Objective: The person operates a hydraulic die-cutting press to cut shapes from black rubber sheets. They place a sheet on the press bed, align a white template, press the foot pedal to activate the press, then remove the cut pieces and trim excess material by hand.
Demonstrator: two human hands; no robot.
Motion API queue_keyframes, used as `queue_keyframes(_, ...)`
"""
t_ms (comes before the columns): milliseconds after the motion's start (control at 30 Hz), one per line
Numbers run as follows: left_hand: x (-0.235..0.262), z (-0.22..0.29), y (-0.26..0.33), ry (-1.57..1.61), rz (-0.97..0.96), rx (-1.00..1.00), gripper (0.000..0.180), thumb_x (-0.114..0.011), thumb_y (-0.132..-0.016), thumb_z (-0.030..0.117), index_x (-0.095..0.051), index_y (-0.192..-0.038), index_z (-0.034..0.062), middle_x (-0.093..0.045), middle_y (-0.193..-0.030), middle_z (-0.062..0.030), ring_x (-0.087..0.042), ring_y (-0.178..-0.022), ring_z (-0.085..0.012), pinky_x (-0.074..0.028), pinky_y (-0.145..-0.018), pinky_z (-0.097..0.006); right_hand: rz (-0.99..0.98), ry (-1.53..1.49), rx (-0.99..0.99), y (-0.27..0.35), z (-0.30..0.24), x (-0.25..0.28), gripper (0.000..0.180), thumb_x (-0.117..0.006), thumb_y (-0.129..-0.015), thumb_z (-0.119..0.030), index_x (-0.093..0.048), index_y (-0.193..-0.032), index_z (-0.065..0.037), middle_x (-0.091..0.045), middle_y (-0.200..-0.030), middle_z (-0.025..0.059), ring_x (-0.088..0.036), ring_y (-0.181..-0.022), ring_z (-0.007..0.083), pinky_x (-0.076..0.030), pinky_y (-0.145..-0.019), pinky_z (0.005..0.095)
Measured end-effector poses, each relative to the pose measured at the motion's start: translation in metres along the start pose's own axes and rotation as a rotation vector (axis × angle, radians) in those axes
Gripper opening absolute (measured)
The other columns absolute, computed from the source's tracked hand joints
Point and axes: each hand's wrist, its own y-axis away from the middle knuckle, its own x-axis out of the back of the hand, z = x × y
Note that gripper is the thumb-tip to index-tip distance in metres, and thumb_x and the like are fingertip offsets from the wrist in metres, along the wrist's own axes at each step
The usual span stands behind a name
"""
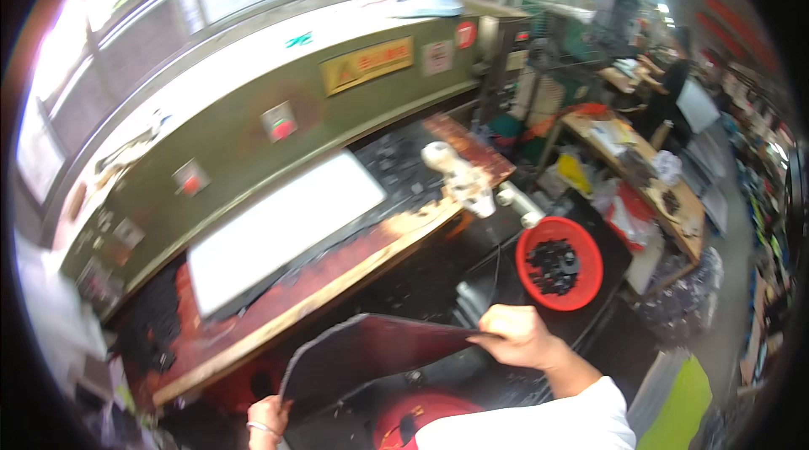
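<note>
A thin, dark, flexible sheet (371, 357) hangs bowed between my two hands, in front of the workbench. My left hand (268, 418), with a band round its wrist, is closed on the sheet's lower left corner. At the other end, my right hand (516, 335) pinches the right corner. Beyond the sheet lies a white rectangular board (286, 227) on the red-brown, worn bench (337, 281), with black scraps around it. Below the sheet, a red basin (421, 408) shows only in part.
A green machine beam (244, 125) with red push buttons spans the back of the bench. To the right stands a red basin (590, 281) of black pieces. A whitish handled object (459, 179) sits at the bench's right end. Farther right is a cluttered wooden table (691, 227).
</note>
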Motion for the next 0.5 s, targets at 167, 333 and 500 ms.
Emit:
queue_keyframes(167,-0.002,-0.010,-0.129,0.190,0.578,-0.523,0.023,-0.062,-0.076,0.001,-0.061,-0.099,0.0031,-0.057,-0.116,-0.0181,-0.054,-0.099,-0.0410,-0.045,-0.084,-0.049,0.165,0.096,-0.002,-0.021,0.018,-0.013,0.026,-0.078,-0.066,-0.005,-0.052,-0.067,-0.006,-0.054,-0.068,0.0078,-0.057,-0.057,0.0256,-0.045,-0.047,0.0345)
queue_keyframes(333,-0.025,-0.029,-0.163,0.061,0.465,-0.393,0.030,-0.058,-0.090,0.024,-0.063,-0.114,0.0061,-0.062,-0.108,-0.0173,-0.055,-0.099,-0.0361,-0.044,-0.088,-0.046,0.282,0.121,-0.006,-0.034,0.027,-0.031,0.024,-0.070,-0.055,0.008,-0.053,-0.067,-0.004,-0.059,-0.072,0.0060,-0.061,-0.061,0.0217,-0.049,-0.049,0.0303)
queue_keyframes(500,-0.031,-0.027,-0.150,0.049,0.503,-0.288,0.032,-0.057,-0.090,0.022,-0.062,-0.114,0.0024,-0.059,-0.104,-0.0230,-0.053,-0.096,-0.0422,-0.043,-0.086,-0.048,0.340,0.316,0.043,-0.040,0.027,-0.036,0.021,-0.071,-0.059,0.001,-0.053,-0.070,-0.005,-0.058,-0.079,0.0049,-0.060,-0.065,0.0189,-0.048,-0.052,0.0296)
